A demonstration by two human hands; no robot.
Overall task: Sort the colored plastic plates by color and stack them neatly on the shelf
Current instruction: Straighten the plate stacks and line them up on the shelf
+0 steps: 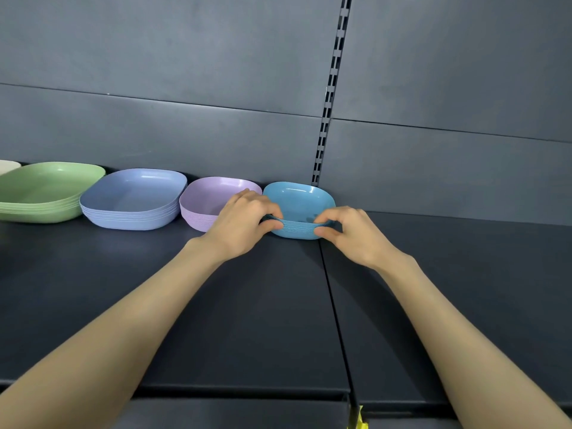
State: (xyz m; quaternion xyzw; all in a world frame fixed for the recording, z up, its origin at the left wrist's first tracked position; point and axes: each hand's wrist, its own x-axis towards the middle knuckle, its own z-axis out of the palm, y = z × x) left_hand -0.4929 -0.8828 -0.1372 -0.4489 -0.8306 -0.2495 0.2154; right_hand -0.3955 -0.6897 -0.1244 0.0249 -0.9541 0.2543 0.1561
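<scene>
The left hand's fingers (pixel 273 210) curl over the near rim of a stack of small turquoise rounded-square plastic plates (pixel 298 199), with the thumb pressed against the stack's side below, so the left hand (pixel 244 221) pinches the stack at its left front corner. The right hand (pixel 349 233) mirrors it: forefinger hooked over the rim, thumb against the side, gripping the right front corner.

The turquoise stack sits on the dark matte shelf (pixel 247 305), close to the grey back panel (pixel 185 88) and just in front of the slotted metal upright (pixel 331 88).

To its left, nearly touching it, stands a stack of lilac rounded plastic plates (pixel 204 199), partly covered by the left hand. Next along come a larger stack of periwinkle-blue plates (pixel 133 199), then a stack of pale green plates (pixel 43 190), and the edge of a cream plate (pixel 7 167) at the frame's border.

Both bare forearms stretch forward over the shelf. A yellow tag (pixel 359 422) shows at the shelf's front edge.
</scene>
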